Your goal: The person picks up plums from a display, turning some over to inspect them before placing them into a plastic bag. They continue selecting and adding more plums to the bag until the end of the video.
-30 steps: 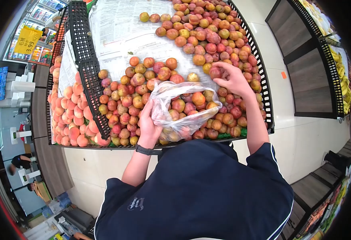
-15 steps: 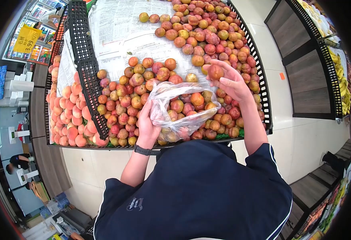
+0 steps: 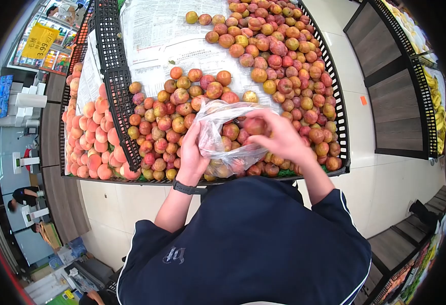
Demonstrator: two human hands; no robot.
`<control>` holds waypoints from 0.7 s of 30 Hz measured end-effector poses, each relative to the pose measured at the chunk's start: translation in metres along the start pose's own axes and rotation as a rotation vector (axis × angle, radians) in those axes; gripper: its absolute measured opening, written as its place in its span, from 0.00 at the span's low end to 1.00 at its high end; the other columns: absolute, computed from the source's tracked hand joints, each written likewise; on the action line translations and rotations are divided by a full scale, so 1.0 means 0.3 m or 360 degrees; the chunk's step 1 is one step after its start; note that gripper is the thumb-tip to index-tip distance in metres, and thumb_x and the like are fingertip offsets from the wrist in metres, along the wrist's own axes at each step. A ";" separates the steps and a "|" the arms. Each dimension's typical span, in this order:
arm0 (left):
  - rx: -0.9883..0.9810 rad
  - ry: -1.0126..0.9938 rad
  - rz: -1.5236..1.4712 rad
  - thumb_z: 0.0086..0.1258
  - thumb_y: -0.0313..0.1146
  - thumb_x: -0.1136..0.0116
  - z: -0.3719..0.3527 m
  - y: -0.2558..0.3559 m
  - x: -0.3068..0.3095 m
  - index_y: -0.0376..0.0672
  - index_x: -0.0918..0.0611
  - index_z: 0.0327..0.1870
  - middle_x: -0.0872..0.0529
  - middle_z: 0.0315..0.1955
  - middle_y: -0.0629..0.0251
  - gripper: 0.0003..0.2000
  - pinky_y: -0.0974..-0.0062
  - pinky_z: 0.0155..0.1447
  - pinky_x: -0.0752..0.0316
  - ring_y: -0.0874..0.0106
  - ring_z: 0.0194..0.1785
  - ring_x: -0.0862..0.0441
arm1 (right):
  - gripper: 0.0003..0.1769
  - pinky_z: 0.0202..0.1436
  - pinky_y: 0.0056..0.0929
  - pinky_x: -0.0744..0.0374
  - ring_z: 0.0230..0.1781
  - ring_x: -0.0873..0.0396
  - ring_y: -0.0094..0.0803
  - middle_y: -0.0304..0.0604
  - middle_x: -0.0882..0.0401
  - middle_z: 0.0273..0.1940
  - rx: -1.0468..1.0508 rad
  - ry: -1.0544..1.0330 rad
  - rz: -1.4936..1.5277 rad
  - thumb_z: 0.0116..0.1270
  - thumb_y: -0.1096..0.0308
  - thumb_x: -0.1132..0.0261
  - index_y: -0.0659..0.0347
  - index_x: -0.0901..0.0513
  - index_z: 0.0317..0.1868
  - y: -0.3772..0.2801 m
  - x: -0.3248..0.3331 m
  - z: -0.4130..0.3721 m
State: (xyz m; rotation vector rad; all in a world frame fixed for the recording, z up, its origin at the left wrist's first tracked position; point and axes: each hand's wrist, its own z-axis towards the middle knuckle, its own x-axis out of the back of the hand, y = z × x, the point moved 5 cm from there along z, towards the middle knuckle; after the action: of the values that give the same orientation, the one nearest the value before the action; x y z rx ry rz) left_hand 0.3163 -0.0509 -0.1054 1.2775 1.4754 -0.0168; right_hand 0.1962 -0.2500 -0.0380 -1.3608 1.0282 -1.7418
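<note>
My left hand (image 3: 194,152) grips the left side of a clear plastic bag (image 3: 218,161), whose mouth gapes upward. Inside the bag lie several red and yellow plums (image 3: 230,131). Between the fingers and thumb of my right hand (image 3: 280,136) is a reddish plum (image 3: 255,126), at the right side of the bag's mouth. Loose plums (image 3: 164,122) are heaped to the left of the bag, and a larger spread of them (image 3: 289,61) runs along the right side of the stand. The bag hides part of the fruit beneath it.
A black mesh divider (image 3: 118,86) separates peaches (image 3: 98,129) from the plums. Newspaper (image 3: 151,40) lines the stand, which has a black slatted rim (image 3: 329,66). A yellow price sign (image 3: 40,40) stands at the upper left. Banana shelves (image 3: 432,96) are at the right; people are at the far left.
My right hand has moved left and down with the plum, from beside the bag to its mouth. My left hand keeps its hold on the bag. The whole view has shifted slightly.
</note>
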 end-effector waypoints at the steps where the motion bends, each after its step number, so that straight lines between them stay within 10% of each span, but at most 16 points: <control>1: 0.0019 -0.0017 0.0021 0.83 0.35 0.53 -0.007 0.003 -0.014 0.37 0.26 0.66 0.16 0.54 0.63 0.17 0.73 0.60 0.22 0.73 0.56 0.18 | 0.26 0.58 0.36 0.20 0.56 0.19 0.39 0.46 0.21 0.58 0.0099 0.0062 -0.0159 0.59 0.72 0.26 0.59 0.22 0.58 0.004 -0.055 -0.002; 9: 0.0037 -0.0079 0.0034 0.83 0.39 0.53 -0.029 0.006 -0.059 0.39 0.23 0.63 0.13 0.51 0.66 0.17 0.76 0.51 0.18 0.76 0.50 0.15 | 0.20 0.52 0.38 0.17 0.49 0.18 0.43 0.44 0.18 0.52 0.0434 0.0438 -0.0626 0.59 0.72 0.29 0.61 0.17 0.53 -0.026 -0.103 -0.032; 21: 0.0102 0.0149 -0.0074 0.83 0.38 0.52 -0.005 -0.015 -0.024 0.41 0.26 0.67 0.15 0.51 0.69 0.18 0.81 0.40 0.20 0.79 0.48 0.16 | 0.13 0.49 0.35 0.18 0.44 0.18 0.43 0.46 0.15 0.45 0.0019 0.0708 -0.0426 0.64 0.78 0.35 0.61 0.15 0.49 0.158 0.137 0.061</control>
State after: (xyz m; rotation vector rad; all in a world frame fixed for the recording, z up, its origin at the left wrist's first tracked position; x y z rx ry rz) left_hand 0.3105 -0.0565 -0.1024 1.3101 1.5957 -0.0355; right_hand 0.2077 -0.3104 -0.0601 -1.1693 1.1002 -2.3179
